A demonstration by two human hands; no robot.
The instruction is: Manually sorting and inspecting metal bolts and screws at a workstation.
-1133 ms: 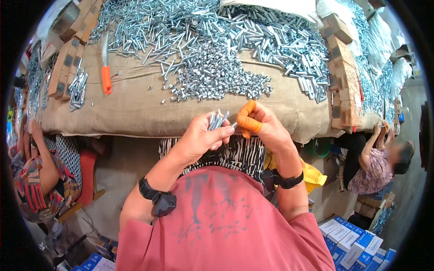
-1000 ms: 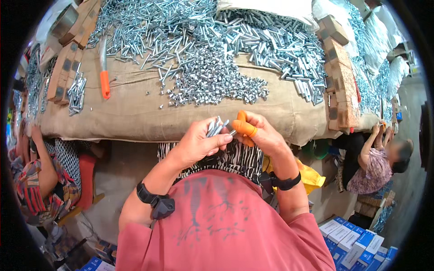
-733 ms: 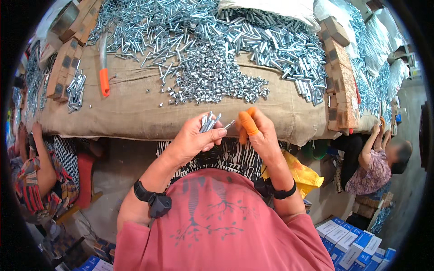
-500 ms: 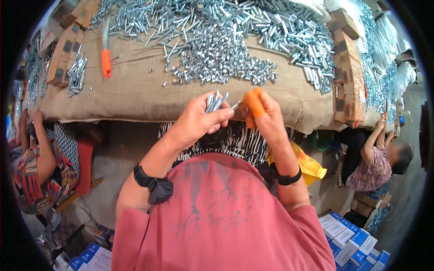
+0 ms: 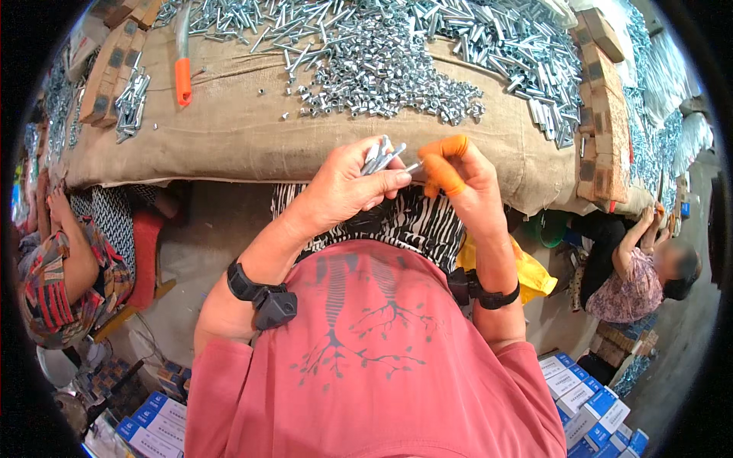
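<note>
My left hand (image 5: 343, 179) is closed around several slim silvery metal rods (image 5: 379, 158), which stick up past its fingers. One rod (image 5: 413, 166) points out sideways from it toward my right hand. Orange covers wrap the thumb and forefinger of my right hand (image 5: 466, 172), which are bent together at the end of that rod. Whether a small part sits between those fingertips is hidden. Both hands are above the near edge of a sackcloth-covered bench (image 5: 229, 145). Beyond them lies a heap of small silvery metal collars (image 5: 382, 84).
Longer metal tubes (image 5: 527, 65) and loose rods (image 5: 229, 15) are piled farther back. An orange-handled tool (image 5: 182, 80) lies at left. Brick stacks (image 5: 603, 122) border the bench. Co-workers sit at left (image 5: 72, 275) and right (image 5: 630, 282). Blue-and-white boxes (image 5: 588, 404) stand behind me at right.
The view has shifted, so the bench sits higher in the picture. My right hand has turned a little, with its orange-covered forefinger and thumb more spread around the rod's end.
</note>
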